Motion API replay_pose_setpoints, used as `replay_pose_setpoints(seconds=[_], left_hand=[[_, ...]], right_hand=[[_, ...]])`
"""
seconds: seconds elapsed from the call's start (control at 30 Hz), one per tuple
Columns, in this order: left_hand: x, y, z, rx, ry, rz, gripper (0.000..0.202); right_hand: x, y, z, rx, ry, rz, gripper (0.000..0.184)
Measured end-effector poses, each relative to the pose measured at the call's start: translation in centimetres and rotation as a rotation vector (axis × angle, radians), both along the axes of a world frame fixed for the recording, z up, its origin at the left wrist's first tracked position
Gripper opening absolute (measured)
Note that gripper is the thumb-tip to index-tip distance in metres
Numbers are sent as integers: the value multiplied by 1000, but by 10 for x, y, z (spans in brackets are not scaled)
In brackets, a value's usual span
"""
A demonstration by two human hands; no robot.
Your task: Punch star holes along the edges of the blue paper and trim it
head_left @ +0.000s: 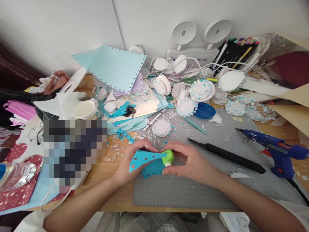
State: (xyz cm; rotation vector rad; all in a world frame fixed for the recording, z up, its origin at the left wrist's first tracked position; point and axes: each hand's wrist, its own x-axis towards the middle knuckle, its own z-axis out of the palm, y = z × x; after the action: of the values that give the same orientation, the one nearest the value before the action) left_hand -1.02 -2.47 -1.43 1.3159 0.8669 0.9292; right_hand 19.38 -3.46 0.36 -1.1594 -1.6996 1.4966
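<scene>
My left hand (pixel 130 164) grips a piece of turquoise paper (pixel 145 159) that is punched with small holes and curls over a second turquoise piece. My right hand (pixel 190 162) is closed round a small green punch (pixel 168 157) with a white part below, and the edge of the turquoise paper sits in it. Both hands meet over the near left part of a grey cutting mat (pixel 193 190).
A black craft knife (pixel 229 156) lies on the mat to the right, and a blue glue gun (pixel 277 151) beyond it. Paper scraps, white discs, a blue lid (pixel 204 110) and a paper cup (pixel 84 109) crowd the back. Marker pens (pixel 238 48) stand far right.
</scene>
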Motion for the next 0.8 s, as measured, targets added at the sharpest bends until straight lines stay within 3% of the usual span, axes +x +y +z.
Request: replay_pose_setpoints(seconds=[0.2,0.4,0.57,0.8], left_hand=[[5,-1,11,-199,94,81,18],[9,-5,9,-343,61,129,31],[11,-7,11,-210,77,146,27],[10,-8,11,-117,145,56,21]], right_hand=[[-3,-2,-2,-185,89,-56,32],[-6,-4,-10,-375,256,-124,42],[-8,-4,-8,-419,260,-135,42],[-11,-7,-7,-450,259,-183,46]])
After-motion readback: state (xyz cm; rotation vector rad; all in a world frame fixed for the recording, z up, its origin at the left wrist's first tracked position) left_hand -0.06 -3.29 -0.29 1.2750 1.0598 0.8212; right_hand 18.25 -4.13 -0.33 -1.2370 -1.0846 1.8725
